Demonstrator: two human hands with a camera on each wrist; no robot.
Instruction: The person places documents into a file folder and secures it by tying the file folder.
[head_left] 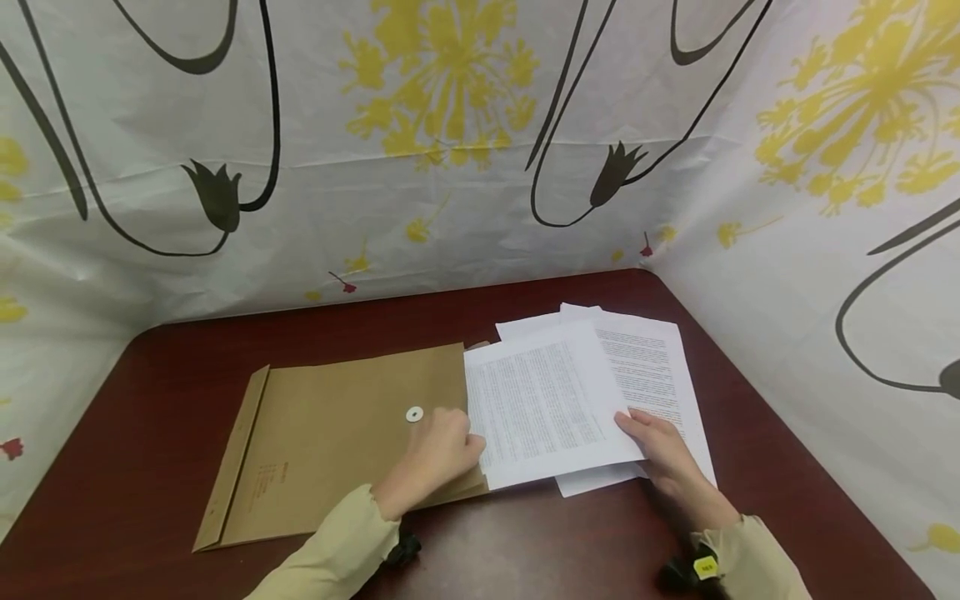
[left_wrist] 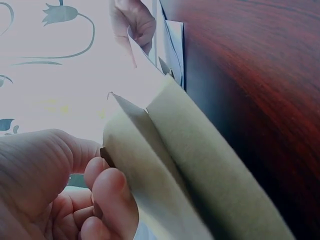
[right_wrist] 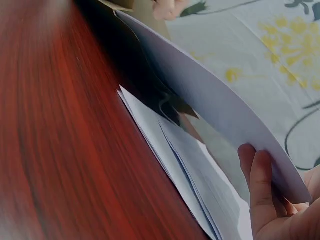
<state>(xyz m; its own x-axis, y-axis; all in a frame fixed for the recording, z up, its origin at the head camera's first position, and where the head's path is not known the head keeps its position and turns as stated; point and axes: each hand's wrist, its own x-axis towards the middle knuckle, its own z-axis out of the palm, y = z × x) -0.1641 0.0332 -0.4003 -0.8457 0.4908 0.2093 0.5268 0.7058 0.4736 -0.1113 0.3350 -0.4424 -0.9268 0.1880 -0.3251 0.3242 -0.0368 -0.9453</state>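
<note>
A brown paper document envelope [head_left: 337, 442] lies on the table with its mouth toward the right and a white round button near the middle of that side. My left hand [head_left: 438, 450] pinches the upper layer at the mouth between thumb and fingers, and in the left wrist view the envelope's mouth [left_wrist: 150, 120] gapes. With thumb above and fingers below, my right hand [head_left: 663, 454] holds a printed white sheet [head_left: 540, 400] by its right edge. The sheet's left edge is at the envelope's mouth; in the right wrist view the sheet [right_wrist: 210, 95] bows, raised above the table.
More printed sheets [head_left: 648, 367] lie loosely overlapped on the right side of the dark red wooden table [head_left: 555, 550], partly under the held sheet. A folded flap [head_left: 232, 467] runs along the envelope's left end. A flower-patterned curtain [head_left: 450, 208] stands behind the table and along its sides.
</note>
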